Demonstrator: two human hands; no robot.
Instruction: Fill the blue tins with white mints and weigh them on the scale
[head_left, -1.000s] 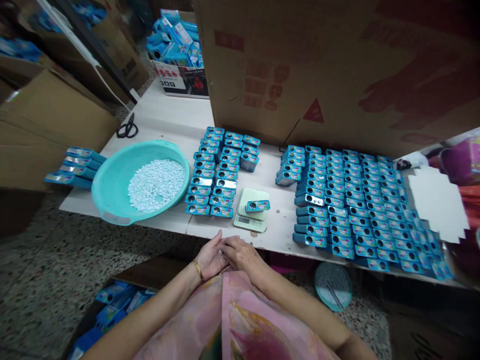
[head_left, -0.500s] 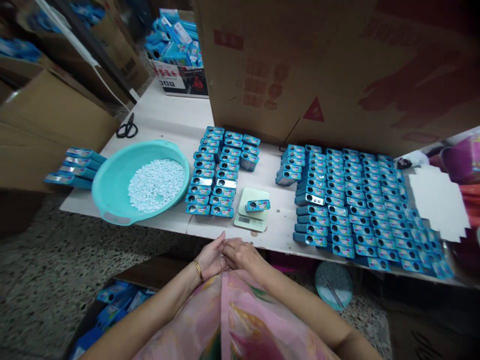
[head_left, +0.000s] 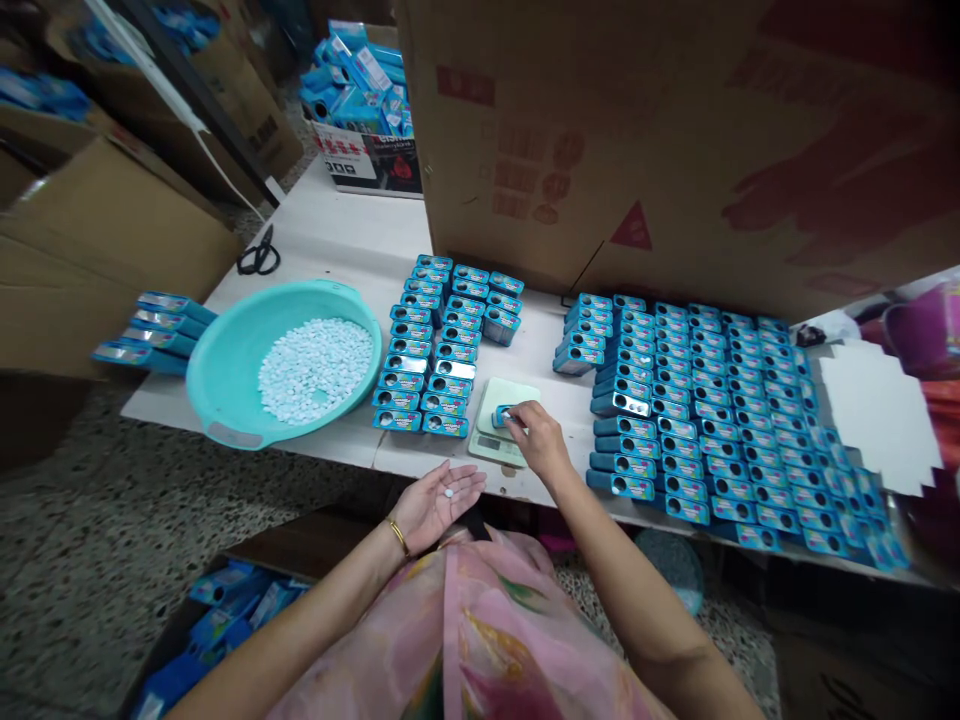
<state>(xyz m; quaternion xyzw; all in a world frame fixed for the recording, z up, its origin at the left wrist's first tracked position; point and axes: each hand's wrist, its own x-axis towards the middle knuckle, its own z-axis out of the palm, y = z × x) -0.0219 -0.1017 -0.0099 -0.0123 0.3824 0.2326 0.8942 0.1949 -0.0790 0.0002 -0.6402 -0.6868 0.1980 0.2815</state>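
Observation:
My left hand [head_left: 442, 502] lies palm up in front of the table edge, fingers stretched out, with a small white tablet [head_left: 448, 493] resting on it. Over the pale green kitchen scale [head_left: 491, 447], my right hand [head_left: 538, 440] pinches its fingertips together at the top of a small blue box [head_left: 499, 414]. That box stands on the scale, partly covered by the fingers. What the fingertips hold is too small to make out. To the left, a turquoise basin [head_left: 225, 385] contains a heap of white tablets [head_left: 315, 365].
Rows of blue boxes stand left [head_left: 424, 380] and right [head_left: 682, 430] of the scale. Black scissors [head_left: 259, 255] lie behind the basin. A large cardboard carton [head_left: 600, 130] walls off the back. A white cardboard sheet [head_left: 877, 415] lies at the right end.
My hands were together near the table edge. Now the right has moved forward and right to the box on the scale, and the left has opened, showing a tablet.

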